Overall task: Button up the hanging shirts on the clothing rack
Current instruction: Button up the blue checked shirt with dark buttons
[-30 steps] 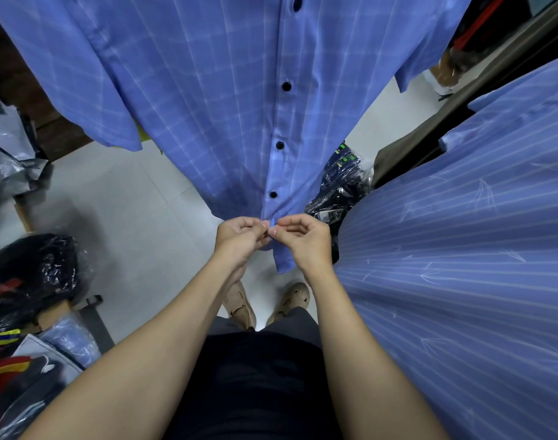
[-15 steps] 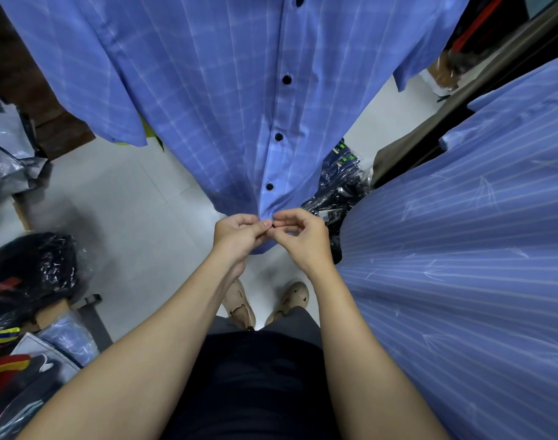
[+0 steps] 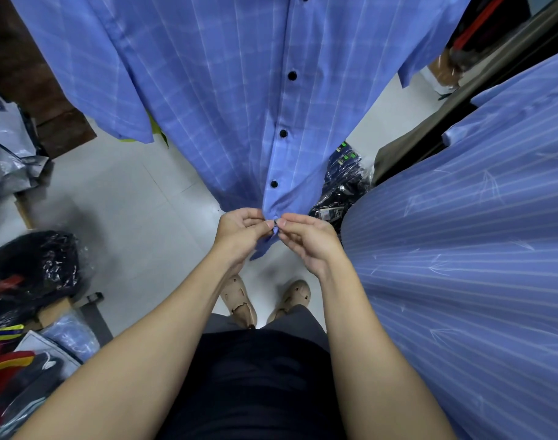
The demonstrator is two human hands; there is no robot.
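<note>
A: So, where is the button now?

B: Right between the two hands, at the bottom of the checked shirt (image 3: pixel 226 90). The last button (image 3: pixel 275 222) peeks out as a small dark dot, touching the tips of both thumbs.

A: What are the fingers doing?

B: The left hand (image 3: pixel 239 231) pinches the shirt edge with thumb and pointer finger. The right hand (image 3: pixel 306 239) pinches the other edge the same way. The other fingers are curled in.

A: Which hand is closer to it?

B: Both about the same. The button sits just in the middle.

A: Which way does the row of buttons run?

B: Straight up from the hands. Three dark buttons above look done up, and a fourth peeks in at the top edge. I think this low one is the last to go.

A: Any words to read?

B: There is a small tag on the dark plastic bags (image 3: pixel 341 185) on the floor, but it is too tiny to read. The striped shirt (image 3: pixel 461 249) on the right shows no writing.
</note>
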